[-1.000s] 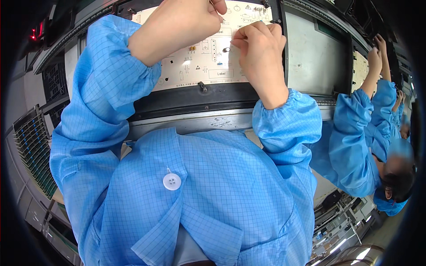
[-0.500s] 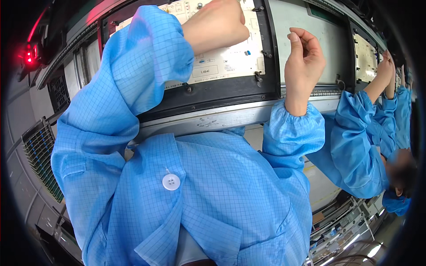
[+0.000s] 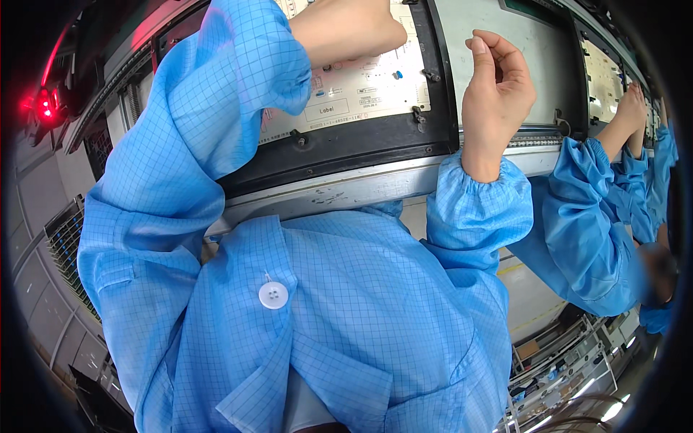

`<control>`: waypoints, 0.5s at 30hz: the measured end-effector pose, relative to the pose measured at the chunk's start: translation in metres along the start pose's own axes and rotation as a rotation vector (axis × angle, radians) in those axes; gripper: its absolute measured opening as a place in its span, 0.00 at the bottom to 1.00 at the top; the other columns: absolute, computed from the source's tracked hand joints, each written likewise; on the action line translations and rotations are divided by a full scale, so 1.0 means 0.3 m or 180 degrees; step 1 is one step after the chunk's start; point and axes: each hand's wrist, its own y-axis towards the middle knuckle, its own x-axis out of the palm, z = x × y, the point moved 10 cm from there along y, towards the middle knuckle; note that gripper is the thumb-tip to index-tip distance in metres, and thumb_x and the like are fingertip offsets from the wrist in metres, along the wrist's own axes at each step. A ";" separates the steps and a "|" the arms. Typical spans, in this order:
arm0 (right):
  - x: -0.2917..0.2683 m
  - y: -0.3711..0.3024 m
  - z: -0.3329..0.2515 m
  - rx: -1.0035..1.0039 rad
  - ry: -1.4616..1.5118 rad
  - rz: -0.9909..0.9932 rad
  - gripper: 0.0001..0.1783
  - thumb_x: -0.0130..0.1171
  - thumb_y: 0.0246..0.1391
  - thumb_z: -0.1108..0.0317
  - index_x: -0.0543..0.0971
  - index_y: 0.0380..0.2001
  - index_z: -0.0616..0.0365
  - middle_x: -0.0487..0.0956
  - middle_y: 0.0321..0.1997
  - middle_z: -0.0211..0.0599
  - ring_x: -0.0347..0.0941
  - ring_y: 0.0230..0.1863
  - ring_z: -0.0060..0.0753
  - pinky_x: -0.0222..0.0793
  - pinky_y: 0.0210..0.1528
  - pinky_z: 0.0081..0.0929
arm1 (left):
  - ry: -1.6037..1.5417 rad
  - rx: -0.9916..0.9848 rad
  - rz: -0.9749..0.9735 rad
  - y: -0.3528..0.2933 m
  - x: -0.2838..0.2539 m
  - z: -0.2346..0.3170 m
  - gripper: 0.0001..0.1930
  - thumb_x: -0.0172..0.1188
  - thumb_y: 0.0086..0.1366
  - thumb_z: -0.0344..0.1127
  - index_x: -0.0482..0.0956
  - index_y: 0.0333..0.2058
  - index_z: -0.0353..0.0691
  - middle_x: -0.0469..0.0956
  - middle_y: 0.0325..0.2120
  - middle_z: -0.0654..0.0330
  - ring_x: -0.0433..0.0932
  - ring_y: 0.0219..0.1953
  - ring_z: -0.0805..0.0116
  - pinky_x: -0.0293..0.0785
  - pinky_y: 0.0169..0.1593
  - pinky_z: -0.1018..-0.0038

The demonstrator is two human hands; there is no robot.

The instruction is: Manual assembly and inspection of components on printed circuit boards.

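Note:
A pale printed circuit board (image 3: 346,94) with small components and a printed label box lies in a black frame (image 3: 346,141) before me. My left hand (image 3: 350,30) reaches across the board from the left, its back toward me. Its fingers are hidden at the upper edge, so what they touch does not show. To the right of the frame, my right hand (image 3: 498,90) is raised with thumb and forefinger pressed together and the other fingers curled. Whether something tiny sits in that pinch cannot be made out. A small blue component (image 3: 398,75) stands on the board.
A metal rail (image 3: 339,189) runs along the near side of the line. Black clamp posts (image 3: 419,114) edge the frame. At the right, a co-worker's hands (image 3: 628,112) are at another board (image 3: 605,83). A red light (image 3: 47,108) glows at the far left, above a rack (image 3: 65,245).
The board and frame sit slightly higher in the picture. My left hand has shifted a little upward with them. My right hand keeps its pinch, a touch farther right and up.

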 end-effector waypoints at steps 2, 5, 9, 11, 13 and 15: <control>0.002 -0.002 -0.008 -0.0048 0.0043 -0.0023 0.08 0.61 0.62 0.72 0.83 0.41 0.64 0.83 0.36 0.33 0.77 0.39 0.20 0.70 0.44 0.16 | -0.0048 -0.0084 -0.0088 0.001 0.007 -0.001 0.12 0.54 0.48 0.32 0.78 0.21 0.25 0.74 0.17 0.36 0.77 0.21 0.44 0.74 0.33 0.56; 0.015 -0.005 -0.014 0.0065 -0.0162 -0.0150 0.08 0.61 0.62 0.71 0.83 0.41 0.64 0.83 0.36 0.34 0.78 0.40 0.20 0.71 0.43 0.16 | -0.0168 -0.0184 0.0005 0.009 0.008 -0.007 0.11 0.54 0.49 0.32 0.78 0.21 0.26 0.74 0.16 0.37 0.76 0.19 0.46 0.73 0.32 0.57; 0.078 -0.005 0.001 0.0321 -0.0232 -0.0671 0.10 0.63 0.60 0.71 0.84 0.42 0.65 0.84 0.36 0.35 0.79 0.38 0.20 0.73 0.43 0.16 | -0.0088 -0.0130 0.0050 0.043 0.040 -0.042 0.12 0.55 0.51 0.32 0.79 0.25 0.26 0.77 0.21 0.36 0.80 0.26 0.43 0.75 0.34 0.57; 0.098 0.000 0.007 0.0348 -0.0409 -0.0904 0.10 0.63 0.59 0.71 0.84 0.41 0.65 0.85 0.36 0.35 0.79 0.37 0.21 0.74 0.42 0.17 | -0.0171 0.0128 0.0206 0.042 0.029 0.001 0.12 0.55 0.52 0.32 0.80 0.27 0.25 0.78 0.24 0.35 0.82 0.30 0.41 0.76 0.36 0.57; 0.122 0.008 -0.001 0.0172 -0.0913 -0.1190 0.10 0.64 0.56 0.72 0.84 0.40 0.65 0.85 0.34 0.36 0.80 0.35 0.22 0.76 0.41 0.18 | -0.0015 -0.0130 0.0030 0.033 0.037 0.002 0.13 0.56 0.53 0.32 0.80 0.30 0.25 0.79 0.29 0.33 0.82 0.36 0.39 0.77 0.40 0.56; 0.130 0.014 0.001 0.0140 -0.1053 -0.1234 0.10 0.65 0.55 0.73 0.85 0.40 0.65 0.85 0.33 0.37 0.81 0.34 0.22 0.76 0.40 0.19 | -0.0112 0.0194 0.0232 0.021 0.037 0.051 0.13 0.56 0.53 0.32 0.81 0.30 0.25 0.79 0.29 0.33 0.82 0.36 0.38 0.78 0.40 0.56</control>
